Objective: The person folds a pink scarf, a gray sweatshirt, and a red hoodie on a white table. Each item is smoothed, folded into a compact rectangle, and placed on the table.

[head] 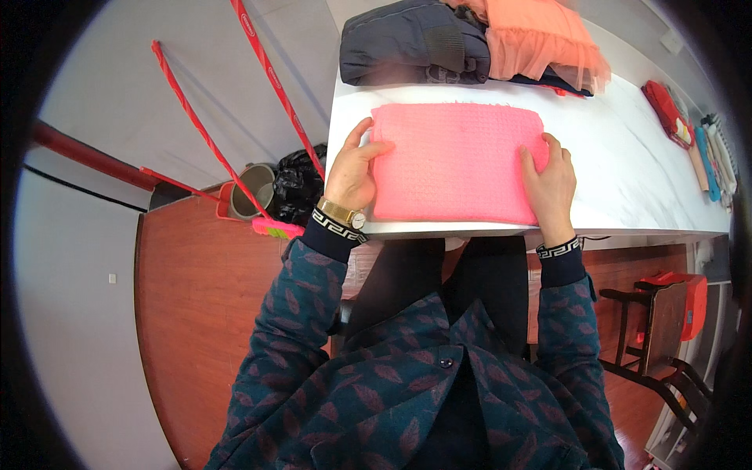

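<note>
A pink knitted textile [455, 164], folded into a flat rectangle, lies on the white marbled table [623, 176] close to its front edge. A short fringe shows along its far side. My left hand [354, 170] grips the left edge, its thumb on top and the other fingers along the side. On the opposite edge, my right hand [551, 182] holds the cloth with the thumb on its upper face. Whether fingertips reach under the cloth is hidden.
Behind the cloth lie a folded dark jacket [411, 47] and an orange tulle garment [540, 41]. Folded clothes [714, 158] sit at the table's far right. Left of the table stand red-handled cleaning tools [188, 111], a bucket [252, 191] and a black bag [294, 188]. A wooden chair [664, 329] stands right.
</note>
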Tool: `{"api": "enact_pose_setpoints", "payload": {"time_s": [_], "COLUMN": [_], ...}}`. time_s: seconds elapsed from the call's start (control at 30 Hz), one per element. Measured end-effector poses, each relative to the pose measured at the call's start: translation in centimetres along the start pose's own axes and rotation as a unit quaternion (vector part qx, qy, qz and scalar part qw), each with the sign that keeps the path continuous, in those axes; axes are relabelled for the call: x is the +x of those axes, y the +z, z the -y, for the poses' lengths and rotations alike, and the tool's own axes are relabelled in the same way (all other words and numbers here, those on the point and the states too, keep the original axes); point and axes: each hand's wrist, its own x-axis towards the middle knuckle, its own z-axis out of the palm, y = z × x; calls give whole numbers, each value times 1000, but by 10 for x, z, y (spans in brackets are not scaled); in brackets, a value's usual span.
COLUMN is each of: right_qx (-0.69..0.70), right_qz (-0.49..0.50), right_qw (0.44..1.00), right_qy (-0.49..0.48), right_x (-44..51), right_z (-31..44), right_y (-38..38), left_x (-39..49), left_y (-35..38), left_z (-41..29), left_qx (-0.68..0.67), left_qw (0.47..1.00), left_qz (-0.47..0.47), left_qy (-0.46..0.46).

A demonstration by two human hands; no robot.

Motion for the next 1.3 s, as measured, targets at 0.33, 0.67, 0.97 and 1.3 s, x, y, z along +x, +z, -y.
{"api": "enact_pose_setpoints", "payload": {"time_s": [0.33, 0.67, 0.97, 1.3], "right_qx": [193, 164, 178, -74], "right_qz": [187, 43, 8, 63], "right_qw": [963, 963, 963, 972], "right_qy": [-13, -209, -200, -212], "right_x": [0, 104, 254, 257], "right_z": [10, 80, 86, 88], "right_y": [-33, -47, 97, 86], "left_x": [-18, 27, 198, 213], "left_y": [12, 32, 26, 45], "left_z": [-1, -107, -170, -134], "left_qx": [170, 244, 263, 695], "left_qw": [975, 918, 941, 585], "left_qz": [44, 27, -19, -89], "left_qy": [134, 312, 210, 408]}}
